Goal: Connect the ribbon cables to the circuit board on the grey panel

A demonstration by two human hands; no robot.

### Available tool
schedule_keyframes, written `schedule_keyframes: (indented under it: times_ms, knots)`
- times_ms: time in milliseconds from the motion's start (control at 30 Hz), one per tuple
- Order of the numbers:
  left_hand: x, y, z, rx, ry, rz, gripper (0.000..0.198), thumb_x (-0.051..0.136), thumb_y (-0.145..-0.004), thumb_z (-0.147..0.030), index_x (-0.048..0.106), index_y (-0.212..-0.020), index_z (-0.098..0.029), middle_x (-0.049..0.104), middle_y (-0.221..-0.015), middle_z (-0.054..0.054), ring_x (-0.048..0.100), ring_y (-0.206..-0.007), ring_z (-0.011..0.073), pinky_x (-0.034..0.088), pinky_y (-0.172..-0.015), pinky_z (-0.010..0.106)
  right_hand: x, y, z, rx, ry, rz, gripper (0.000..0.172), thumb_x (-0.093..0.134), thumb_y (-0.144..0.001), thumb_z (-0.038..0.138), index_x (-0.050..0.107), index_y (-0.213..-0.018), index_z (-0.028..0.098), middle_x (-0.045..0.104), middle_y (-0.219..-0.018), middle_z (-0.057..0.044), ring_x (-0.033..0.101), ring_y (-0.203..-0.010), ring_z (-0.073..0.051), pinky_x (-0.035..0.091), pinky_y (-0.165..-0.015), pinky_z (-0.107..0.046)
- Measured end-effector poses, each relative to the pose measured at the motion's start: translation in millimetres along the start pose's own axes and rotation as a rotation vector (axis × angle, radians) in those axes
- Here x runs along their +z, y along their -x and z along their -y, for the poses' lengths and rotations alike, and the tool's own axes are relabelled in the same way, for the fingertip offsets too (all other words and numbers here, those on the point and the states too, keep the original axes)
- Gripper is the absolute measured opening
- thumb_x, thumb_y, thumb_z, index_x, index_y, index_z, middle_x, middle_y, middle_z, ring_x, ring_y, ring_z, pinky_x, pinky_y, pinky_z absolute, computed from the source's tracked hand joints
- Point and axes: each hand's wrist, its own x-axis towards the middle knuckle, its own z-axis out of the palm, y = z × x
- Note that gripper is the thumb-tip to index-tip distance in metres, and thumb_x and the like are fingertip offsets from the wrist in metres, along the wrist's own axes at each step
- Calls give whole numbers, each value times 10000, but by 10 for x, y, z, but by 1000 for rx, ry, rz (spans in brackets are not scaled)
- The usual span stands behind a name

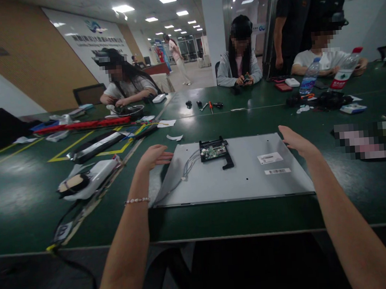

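A flat grey display panel lies on the green table in front of me, its metal back facing up. Near its far edge sits a small circuit board in a black plastic bracket. Grey cables run from the board toward the panel's near left corner. Two white labels are stuck on the right part. My left hand is at the panel's left edge, fingers stretched out. At the far right corner is my right hand, open with its fingers extended. Whether either hand touches the edge I cannot tell.
Screwdrivers and pliers lie beyond the panel. A white-wrapped bundle and a black cable are at left. Bottles stand at far right. Several people sit or stand across the table. The table's front edge is close to me.
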Motion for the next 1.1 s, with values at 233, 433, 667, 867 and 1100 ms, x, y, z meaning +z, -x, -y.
schedule_keyframes:
  times_ms: [233,433,667,867,1100]
  knots:
    - [277,209,-159,10,-31,65,377,573,-897,-286,494,-1233,-134,725,-792,135,718,-735,257,587,-668,363,-157,-238,-279,-57,243,-186,621,292,-930,583,487,-1371,192,510,-1414,-142,454,-1310,-331,348,-1080,-506]
    - [488,360,-237,51,-65,83,398,587,-886,-326,522,-1229,-134,735,-840,147,723,-769,270,580,-642,329,-239,-223,-297,-29,362,-265,631,305,-937,547,475,-1380,131,557,-1340,-202,504,-1261,-351,391,-1035,-493]
    - [599,473,-268,97,-75,139,356,585,-887,-338,542,-1184,-146,735,-885,154,723,-797,264,576,-628,316,-253,-187,-339,-34,467,-312,625,327,-937,496,440,-1402,93,552,-1313,-256,506,-1251,-375,403,-1006,-512]
    - [668,544,-289,101,-82,145,344,603,-873,-356,545,-1156,-171,736,-902,134,723,-810,248,567,-629,288,-196,-183,-445,-30,591,-315,623,381,-914,453,387,-1439,118,496,-1336,-284,475,-1262,-405,410,-965,-569]
    - [747,527,-267,126,-158,113,348,545,-891,-289,520,-1213,-158,728,-928,145,720,-792,228,545,-571,249,-127,-133,-470,-5,696,-294,659,427,-880,484,387,-1447,152,449,-1343,-292,454,-1235,-467,440,-883,-607]
